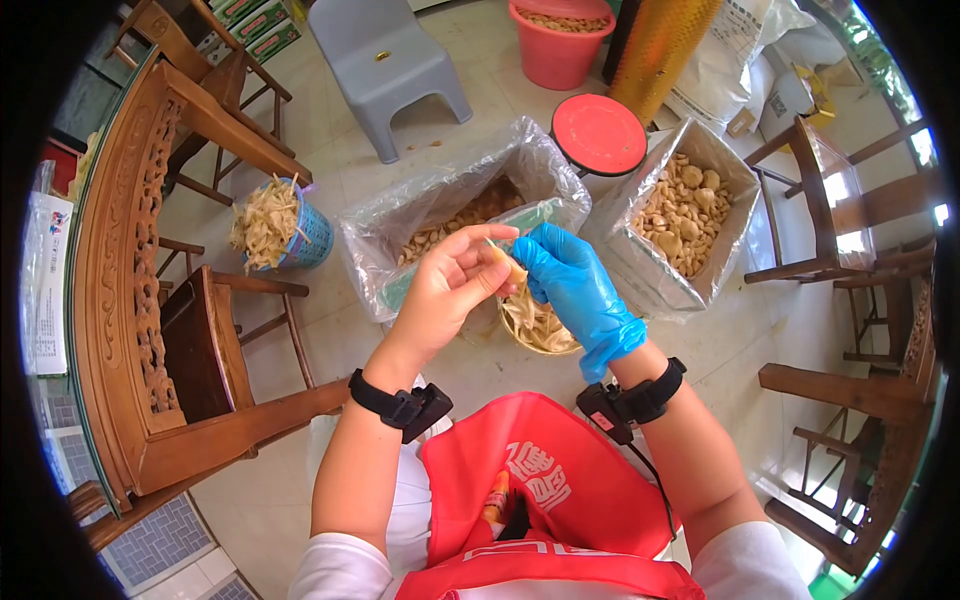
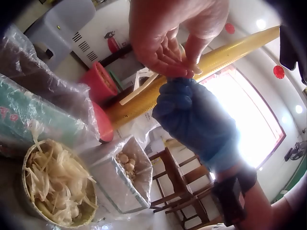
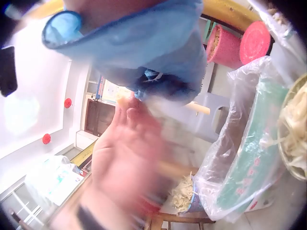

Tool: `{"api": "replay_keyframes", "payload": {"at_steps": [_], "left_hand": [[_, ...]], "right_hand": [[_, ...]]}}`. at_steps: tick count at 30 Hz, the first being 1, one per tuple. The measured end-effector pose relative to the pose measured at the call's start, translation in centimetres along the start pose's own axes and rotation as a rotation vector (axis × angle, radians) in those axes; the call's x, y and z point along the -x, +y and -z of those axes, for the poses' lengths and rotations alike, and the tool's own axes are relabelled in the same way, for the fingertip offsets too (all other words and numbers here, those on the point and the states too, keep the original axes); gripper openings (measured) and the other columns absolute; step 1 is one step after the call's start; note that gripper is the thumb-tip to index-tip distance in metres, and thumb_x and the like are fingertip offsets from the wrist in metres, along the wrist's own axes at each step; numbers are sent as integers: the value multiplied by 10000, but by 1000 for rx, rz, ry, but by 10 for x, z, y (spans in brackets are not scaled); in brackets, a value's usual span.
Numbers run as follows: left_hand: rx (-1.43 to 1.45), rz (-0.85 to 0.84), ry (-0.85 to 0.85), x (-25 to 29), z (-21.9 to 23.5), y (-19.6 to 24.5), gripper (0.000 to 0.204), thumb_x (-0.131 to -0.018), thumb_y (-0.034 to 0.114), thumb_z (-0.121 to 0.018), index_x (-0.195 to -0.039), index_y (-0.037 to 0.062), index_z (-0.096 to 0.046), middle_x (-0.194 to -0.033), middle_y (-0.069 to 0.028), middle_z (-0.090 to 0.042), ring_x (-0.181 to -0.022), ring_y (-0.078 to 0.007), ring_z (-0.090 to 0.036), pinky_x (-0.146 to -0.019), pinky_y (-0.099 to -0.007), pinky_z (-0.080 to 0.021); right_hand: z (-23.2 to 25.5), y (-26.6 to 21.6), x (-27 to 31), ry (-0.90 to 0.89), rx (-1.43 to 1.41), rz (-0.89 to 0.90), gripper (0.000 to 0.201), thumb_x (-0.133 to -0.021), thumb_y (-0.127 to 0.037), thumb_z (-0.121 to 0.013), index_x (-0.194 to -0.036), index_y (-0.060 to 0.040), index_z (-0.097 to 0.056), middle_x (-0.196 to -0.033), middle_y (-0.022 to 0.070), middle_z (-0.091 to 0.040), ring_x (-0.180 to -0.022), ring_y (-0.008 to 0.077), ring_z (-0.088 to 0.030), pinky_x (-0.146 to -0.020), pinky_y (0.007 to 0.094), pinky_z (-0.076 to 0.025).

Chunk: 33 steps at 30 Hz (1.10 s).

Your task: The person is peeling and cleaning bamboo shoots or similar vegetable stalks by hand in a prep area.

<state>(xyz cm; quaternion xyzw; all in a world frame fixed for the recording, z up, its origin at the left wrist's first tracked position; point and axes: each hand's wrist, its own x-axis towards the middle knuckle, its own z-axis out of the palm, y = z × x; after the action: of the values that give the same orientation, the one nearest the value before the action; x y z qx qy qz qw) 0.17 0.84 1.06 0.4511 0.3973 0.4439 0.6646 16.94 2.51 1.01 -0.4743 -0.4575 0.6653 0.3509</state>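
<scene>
Up in front of the red apron, my bare left hand (image 1: 453,283) pinches a pale yellow piece of garlic (image 1: 516,270) between thumb and fingers. My right hand (image 1: 572,285), in a blue glove, meets it there with curled fingers gripping the piece from the other side. In the left wrist view a thin pale strip (image 2: 139,90) sticks out beside the joined fingertips. The gloved fingers hide most of the piece. Right below the hands stands a round basket (image 2: 91,211) heaped with papery peelings (image 2: 60,182).
Ahead is a plastic-lined box (image 1: 385,225) holding cloves; at right, another lined box (image 1: 715,285) of bulbs and cloves. A blue basket (image 1: 318,240) of peelings stands left. Behind are a red-topped stool (image 1: 600,133), a pink bucket (image 1: 562,55) and a grey chair (image 1: 385,70). Wooden furniture (image 1: 130,300) flanks the left.
</scene>
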Motion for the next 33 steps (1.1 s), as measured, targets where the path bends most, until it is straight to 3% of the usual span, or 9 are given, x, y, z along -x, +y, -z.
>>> {"api": "replay_keyframes", "payload": {"at_steps": [6, 8, 12, 13, 14, 17, 19, 25, 33], "left_hand": [[-67, -32, 227, -4, 19, -3, 257, -897, 135, -606, -1132, 38, -567, -923, -65, -644, -805, -112, -593, -743, -243, -483], [-180, 36, 524, -7, 36, -12, 210, -891, 108, -608, -1088, 45, -577, -905, -76, -653, -799, -114, -601, -737, -239, -504], [-126, 7, 697, -9, 41, -6, 503, -864, 88, -632, -1326, 47, -435, -1377, -221, -381, -1094, -220, -554, -832, -313, -530], [-144, 1, 662, -9, 43, -4, 620, -862, 113, -638, -1405, 78, -341, -1487, -227, -158, -1207, -269, -474, -892, -366, -506], [-144, 1, 662, -8, 40, -1, 620, -862, 113, -638, -1405, 78, -341, -1487, -227, -158, -1207, -269, -474, -892, -366, -506], [-249, 50, 660, -7, 30, 2, 583, -868, 136, -636, -1386, 84, -374, -1455, -201, -273, -1221, -263, -464, -927, -359, -469], [-232, -93, 403, -12, 34, -13, 538, -880, 183, -632, -1358, 77, -407, -1411, -161, -370, -1234, -245, -453, -949, -339, -434], [-183, -2, 25, -13, 6, -12, 425, -918, 224, -590, -1296, 71, -469, -1278, -106, -509, -1107, -178, -536, -907, -309, -449], [-162, 113, 32, -11, 8, -21, 278, -905, 167, -609, -1149, 44, -562, -1039, -28, -604, -945, -116, -587, -818, -279, -496]], "right_hand": [[3, 7, -4, 100, 15, 22, 203, -914, -221, -569, -809, -47, -559, -704, -37, -439, -669, 68, -372, -591, 249, -362], [6, 7, -6, 139, 28, 25, 202, -913, -214, -569, -802, -45, -560, -702, -40, -439, -670, 68, -372, -595, 249, -365], [10, 7, -8, 171, 16, 38, 206, -915, -197, -561, -789, -35, -570, -694, -44, -443, -673, 66, -378, -604, 247, -371], [11, 7, -7, 179, 0, 47, 204, -916, -194, -558, -792, -33, -580, -692, -45, -444, -674, 64, -377, -604, 246, -372], [11, 6, -7, 180, 0, 47, 204, -916, -194, -558, -792, -33, -580, -692, -45, -444, -674, 64, -377, -604, 246, -372], [13, 3, -6, 172, 17, 47, 192, -920, -202, -555, -838, -33, -596, -697, -37, -456, -666, 65, -392, -600, 245, -379], [16, 3, -6, 97, -75, -2, 195, -922, -218, -549, -880, -34, -600, -702, -21, -490, -644, 75, -429, -594, 240, -390], [16, 1, -6, -127, -220, -172, 198, -930, -248, -541, -874, -64, -588, -668, -18, -491, -596, 88, -445, -576, 231, -385], [20, 4, -8, -36, -45, -153, 220, -892, -254, -580, -861, -38, -607, -723, 17, -562, -638, 106, -508, -622, 255, -431]]}}
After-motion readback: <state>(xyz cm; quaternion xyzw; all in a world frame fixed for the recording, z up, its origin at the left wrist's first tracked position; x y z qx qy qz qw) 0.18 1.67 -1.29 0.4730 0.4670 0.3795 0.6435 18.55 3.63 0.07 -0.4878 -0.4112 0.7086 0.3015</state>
